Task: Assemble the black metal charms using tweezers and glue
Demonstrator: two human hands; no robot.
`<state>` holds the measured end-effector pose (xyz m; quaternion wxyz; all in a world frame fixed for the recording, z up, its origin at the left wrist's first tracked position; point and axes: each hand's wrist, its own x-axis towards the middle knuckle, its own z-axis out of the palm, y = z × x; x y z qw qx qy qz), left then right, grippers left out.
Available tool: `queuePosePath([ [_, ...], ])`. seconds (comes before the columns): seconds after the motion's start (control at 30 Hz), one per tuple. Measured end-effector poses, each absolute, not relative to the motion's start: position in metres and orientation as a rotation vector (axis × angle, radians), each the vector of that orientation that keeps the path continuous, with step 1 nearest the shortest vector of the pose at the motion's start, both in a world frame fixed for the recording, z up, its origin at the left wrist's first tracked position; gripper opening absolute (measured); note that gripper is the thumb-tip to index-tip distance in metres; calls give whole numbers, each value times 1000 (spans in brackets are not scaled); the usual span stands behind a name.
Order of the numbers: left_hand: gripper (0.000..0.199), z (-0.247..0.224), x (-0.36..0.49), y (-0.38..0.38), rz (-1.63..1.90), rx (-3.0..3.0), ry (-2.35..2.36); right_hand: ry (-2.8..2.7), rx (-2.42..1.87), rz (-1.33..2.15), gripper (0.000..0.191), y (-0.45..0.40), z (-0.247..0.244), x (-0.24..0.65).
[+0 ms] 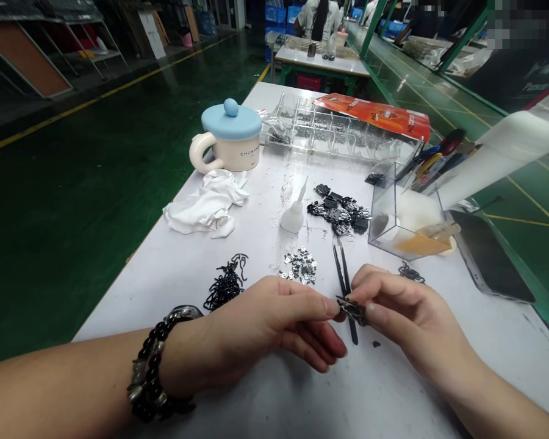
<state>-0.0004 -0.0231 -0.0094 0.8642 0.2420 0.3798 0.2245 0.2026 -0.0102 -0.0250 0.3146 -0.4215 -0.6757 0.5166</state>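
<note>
A small black part with metal bits (354, 311) is pinched between both hands above the table. My left hand (283, 314) grips its left end with thumb and forefinger, the other fingers curled below. At its right end, my right hand (400, 305) closes thumb and fingertips on it. Black tweezers (341, 268) lie on the table just behind, partly hidden by the part. Beyond my left hand are a heap of small silvery metal pieces (301, 266) and a pile of black curved strips (226, 283). Similar black parts (340, 210) lie piled farther back.
A white dropper bottle (293, 213) stands mid-table. Behind it are a clear compartment tray (333, 137) and an orange packet (375, 116). A lidded mug (235, 146) and white cloth (205, 204) are left; a clear tool box (400, 213) and phone (491, 259) are right.
</note>
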Motion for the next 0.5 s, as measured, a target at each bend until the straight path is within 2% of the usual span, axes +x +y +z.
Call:
queuePosePath([
  [0.23, 23, -9, -1, -23, 462, 531, 818, -1680, -1096, 1543, 18, -10, -25, 203],
  [0.5, 23, -4, -4, -24, 494, 783, 881, -1700, -1087, 1697, 37, 0, -10, 209],
])
